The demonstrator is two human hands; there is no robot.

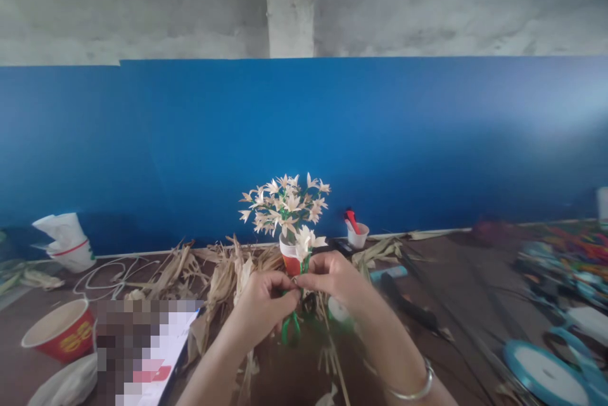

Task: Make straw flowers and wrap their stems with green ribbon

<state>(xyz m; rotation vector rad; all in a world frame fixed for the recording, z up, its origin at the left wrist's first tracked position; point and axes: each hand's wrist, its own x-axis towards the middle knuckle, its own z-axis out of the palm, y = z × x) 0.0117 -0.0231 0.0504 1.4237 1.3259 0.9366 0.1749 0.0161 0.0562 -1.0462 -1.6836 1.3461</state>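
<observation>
Between my hands stands a white handmade flower (306, 242) on a green stem. My right hand (338, 279), with a bangle at the wrist, pinches the stem just below the petals. The fingertips of my left hand (268, 304) are closed on the lower stem and meet the right fingertips there. A green loop (291, 330) shows beneath my left hand; what it belongs to is unclear. Directly behind, a red and white paper cup (289, 259) holds a bunch of similar cream flowers (287, 206) on green stems.
Dried corn husks (223, 273) lie left of centre. A red paper bowl (61, 333), a cable (114, 276) and a partly blurred-out screen (166, 355) are on the left. To the right are a black-handled tool (408, 304), a small white cup (358, 238) and a blue ribbon spool (546, 374).
</observation>
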